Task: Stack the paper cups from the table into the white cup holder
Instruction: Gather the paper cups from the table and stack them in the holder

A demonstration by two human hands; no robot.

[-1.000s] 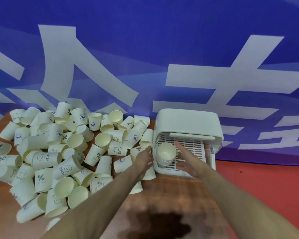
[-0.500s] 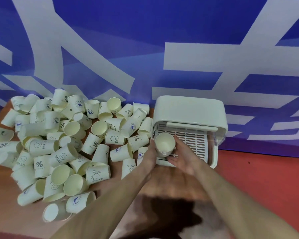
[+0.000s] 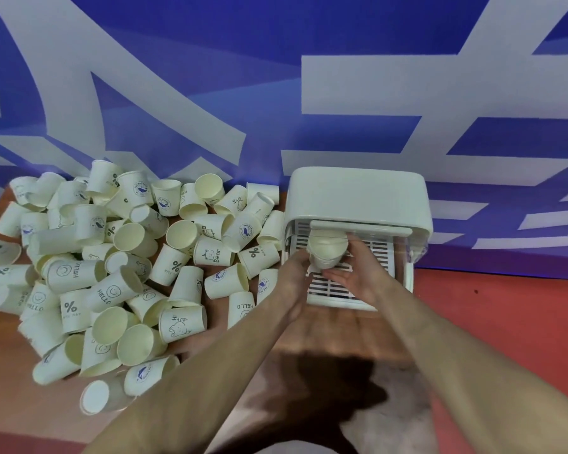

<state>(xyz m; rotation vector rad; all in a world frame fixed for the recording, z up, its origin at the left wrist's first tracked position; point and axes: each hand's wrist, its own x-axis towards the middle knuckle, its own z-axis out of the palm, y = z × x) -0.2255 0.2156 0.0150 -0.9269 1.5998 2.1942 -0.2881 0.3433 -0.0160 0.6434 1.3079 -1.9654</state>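
**Seating the nested cups in the holder**

Both hands are cupping a short nested stack of cream paper cups [image 3: 328, 252] over the slatted tray of the white plastic cup holder [image 3: 358, 198] at the brown wooden surface's [image 3: 325, 335] far right edge. The left hand [image 3: 294, 280] is curling against the stack's side; the right hand [image 3: 361, 273] is supporting it from beneath. Judged best: keeping the stack upright and lowering it squarely. One holder is standing there; loose cream paper cups [image 3: 112, 273], several dozen and too overlapped to count, are lying across the left half.

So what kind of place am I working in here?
Probably an event or promotional stand, not a kitchen: a big blue printed banner backs the wooden table, dozens of loose paper cups cover it, and both hands work at a white cup holder.
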